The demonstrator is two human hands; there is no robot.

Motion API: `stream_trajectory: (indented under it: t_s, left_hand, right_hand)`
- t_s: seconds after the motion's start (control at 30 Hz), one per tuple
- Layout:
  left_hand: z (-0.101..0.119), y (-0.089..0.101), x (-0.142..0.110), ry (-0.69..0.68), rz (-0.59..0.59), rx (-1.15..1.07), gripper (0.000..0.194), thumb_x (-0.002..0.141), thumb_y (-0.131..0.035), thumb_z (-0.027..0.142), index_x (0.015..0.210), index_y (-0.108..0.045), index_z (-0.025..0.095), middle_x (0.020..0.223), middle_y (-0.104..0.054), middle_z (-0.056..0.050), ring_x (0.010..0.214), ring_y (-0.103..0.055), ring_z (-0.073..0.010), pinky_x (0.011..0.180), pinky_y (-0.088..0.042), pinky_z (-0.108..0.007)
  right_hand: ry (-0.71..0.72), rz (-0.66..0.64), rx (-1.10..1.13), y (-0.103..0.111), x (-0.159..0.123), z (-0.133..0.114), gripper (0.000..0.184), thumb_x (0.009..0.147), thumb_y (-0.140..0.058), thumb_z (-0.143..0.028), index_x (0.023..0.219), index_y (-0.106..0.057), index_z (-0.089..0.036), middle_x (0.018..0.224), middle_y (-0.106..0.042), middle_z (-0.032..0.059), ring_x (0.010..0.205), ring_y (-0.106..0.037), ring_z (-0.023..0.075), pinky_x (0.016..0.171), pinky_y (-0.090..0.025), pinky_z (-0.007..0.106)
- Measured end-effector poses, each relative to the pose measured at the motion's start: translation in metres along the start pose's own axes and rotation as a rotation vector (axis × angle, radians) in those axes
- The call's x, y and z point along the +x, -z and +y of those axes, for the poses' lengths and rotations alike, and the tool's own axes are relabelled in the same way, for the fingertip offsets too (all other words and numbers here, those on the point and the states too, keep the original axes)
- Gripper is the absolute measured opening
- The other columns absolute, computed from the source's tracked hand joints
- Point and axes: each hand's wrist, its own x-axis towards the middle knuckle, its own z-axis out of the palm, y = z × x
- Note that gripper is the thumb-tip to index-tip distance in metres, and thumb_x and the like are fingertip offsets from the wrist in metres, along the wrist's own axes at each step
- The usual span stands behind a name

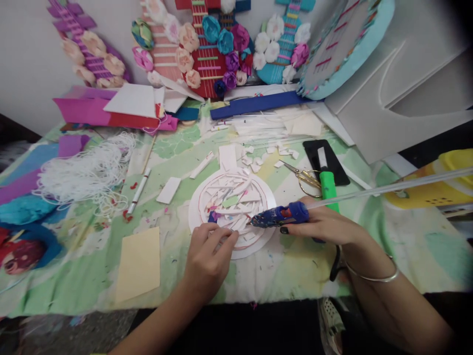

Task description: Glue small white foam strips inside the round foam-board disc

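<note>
My right hand [328, 227] grips a blue hot glue gun [283, 215], its nozzle pointing left at the middle of a white disc [195, 209]. A long clear glue stick [391, 187] runs out of the back of the gun. My left hand [209, 259] rests on the disc's near left edge with fingers bent and tips down among the scraps; whatever they pinch is hidden. Inside a red drawn ring, white foam or paper strips [232, 209] lie jumbled with a few coloured bits. A white tab [227, 158] adjoins the disc's far edge.
Right of the disc lie gold-handled scissors [309, 180], a green-handled cutter [328, 187] and a black phone [340, 167]. White cord [88, 170], a marker [139, 192] and a cream sheet [138, 264] are left. Flower-covered guitar shapes [207, 54] stand behind.
</note>
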Motion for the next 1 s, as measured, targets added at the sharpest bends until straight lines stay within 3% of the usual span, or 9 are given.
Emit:
stream_trajectory:
  t_s: [0.33,0.77,1.0]
  left_hand:
    - [0.005,0.001,0.002,-0.05,-0.041,0.116,0.023,0.072,-0.062,0.004,0.095,-0.066,0.011,0.089,-0.065,-0.012,0.085,-0.05,-0.0249,0.071,-0.046,-0.042]
    - [0.012,0.001,0.002,-0.151,-0.107,0.183,0.024,0.078,-0.053,0.005,0.099,-0.063,0.0,0.089,-0.064,-0.015,0.088,-0.05,-0.0287,0.067,-0.044,-0.041]
    - [0.014,-0.001,0.001,-0.183,-0.124,0.232,0.023,0.077,-0.053,0.003,0.097,-0.064,0.0,0.089,-0.065,-0.015,0.086,-0.051,-0.0292,0.066,-0.041,-0.04]
  right_hand:
    - [0.061,0.069,-0.03,0.004,-0.005,-0.002,0.02,0.08,-0.058,-0.034,0.076,-0.072,-0.02,0.065,-0.058,0.0013,0.059,-0.052,0.0141,0.052,-0.04,0.024]
    - [0.012,0.034,-0.063,0.008,-0.007,-0.005,0.025,0.08,-0.056,-0.038,0.075,-0.07,-0.018,0.064,-0.058,0.0004,0.059,-0.051,0.0135,0.054,-0.039,0.024]
    - [0.015,-0.012,-0.098,0.009,-0.009,-0.006,0.027,0.08,-0.056,-0.041,0.077,-0.071,-0.019,0.064,-0.058,0.0005,0.062,-0.05,0.0144,0.055,-0.04,0.024]
